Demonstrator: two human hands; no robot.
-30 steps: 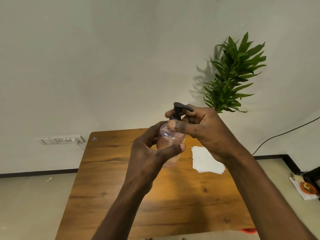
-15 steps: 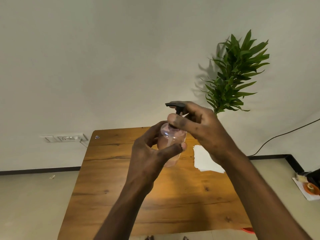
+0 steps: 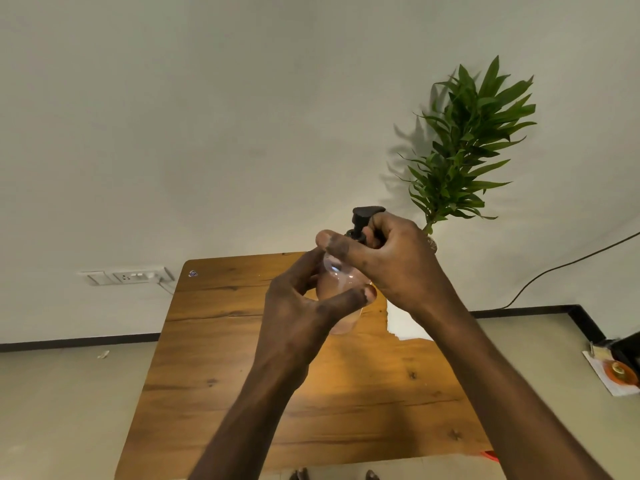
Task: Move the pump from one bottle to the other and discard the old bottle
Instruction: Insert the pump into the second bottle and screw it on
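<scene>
A clear bottle (image 3: 337,282) with a pinkish tint is held upright in the air above the wooden table (image 3: 221,341). My left hand (image 3: 301,310) wraps around its body from the left, thumb across the front. A black pump (image 3: 365,216) sits on the bottle's neck. My right hand (image 3: 391,261) grips the pump's collar from the right, fingers curled around it. The pump's nozzle points right. The bottle's lower part is partly hidden by my left hand. No second bottle is in view.
A white sheet of paper (image 3: 403,323) lies on the table behind my right wrist. A green plant (image 3: 464,147) stands at the table's far right. A wall socket (image 3: 128,276) is at the left; a cable (image 3: 568,265) runs along the right wall.
The pump head has turned: its nozzle pointed right, then left, and now points right again. My right hand's fingers shifted around the collar. The bottle stayed in my left hand.
</scene>
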